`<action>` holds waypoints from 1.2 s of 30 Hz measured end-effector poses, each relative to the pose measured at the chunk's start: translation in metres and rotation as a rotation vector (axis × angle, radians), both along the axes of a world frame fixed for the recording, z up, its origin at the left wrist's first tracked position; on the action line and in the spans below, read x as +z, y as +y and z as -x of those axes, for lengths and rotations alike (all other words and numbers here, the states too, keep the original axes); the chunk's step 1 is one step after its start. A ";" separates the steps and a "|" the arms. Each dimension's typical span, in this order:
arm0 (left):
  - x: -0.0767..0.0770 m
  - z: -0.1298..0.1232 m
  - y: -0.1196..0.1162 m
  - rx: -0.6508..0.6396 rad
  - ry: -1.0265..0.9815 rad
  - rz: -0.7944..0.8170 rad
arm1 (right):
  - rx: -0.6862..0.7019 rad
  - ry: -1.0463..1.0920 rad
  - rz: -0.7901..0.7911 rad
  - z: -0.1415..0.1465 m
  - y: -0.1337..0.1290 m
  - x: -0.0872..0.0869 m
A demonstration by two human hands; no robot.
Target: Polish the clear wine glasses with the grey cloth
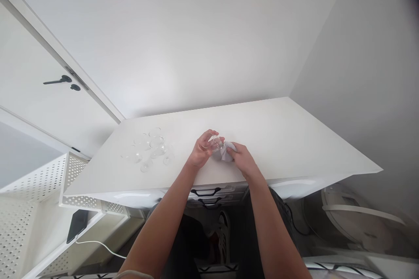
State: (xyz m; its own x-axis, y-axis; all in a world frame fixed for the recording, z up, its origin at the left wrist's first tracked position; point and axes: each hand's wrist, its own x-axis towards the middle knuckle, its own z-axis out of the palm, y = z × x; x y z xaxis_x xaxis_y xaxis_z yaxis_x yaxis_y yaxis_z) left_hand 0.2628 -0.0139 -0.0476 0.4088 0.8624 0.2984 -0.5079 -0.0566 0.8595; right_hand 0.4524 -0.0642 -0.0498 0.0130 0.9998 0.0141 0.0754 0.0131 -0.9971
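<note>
Clear glass shows between my hands: a transparent glass (pixel 214 143) lies tilted in the curled fingers of my left hand (pixel 200 149). My right hand (pixel 241 157) pinches a light grey cloth (pixel 226 152), which touches the end of the glass and hangs just over the white tabletop (pixel 278 135). Several clear stemmed glasses (pixel 157 141) stand in a group on the left part of the tabletop, away from both hands.
Black-handled drawers (pixel 206 192) sit below the table's front edge. A white perforated shelf (pixel 78 181) at the left holds a dark device (pixel 77 226) with a white cable. A round grey object (pixel 356 222) stands at the lower right. Behind the table is a white wall (pixel 209 43).
</note>
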 end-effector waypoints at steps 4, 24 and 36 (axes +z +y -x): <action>0.001 -0.002 0.000 0.012 0.005 0.001 | -0.283 -0.280 -0.068 0.008 0.005 -0.003; 0.010 -0.011 -0.004 -0.024 -0.035 -0.049 | -0.441 -0.168 -0.177 0.014 -0.002 -0.003; 0.009 -0.010 -0.003 -0.002 -0.028 -0.048 | -0.436 0.073 -0.125 0.015 -0.002 0.000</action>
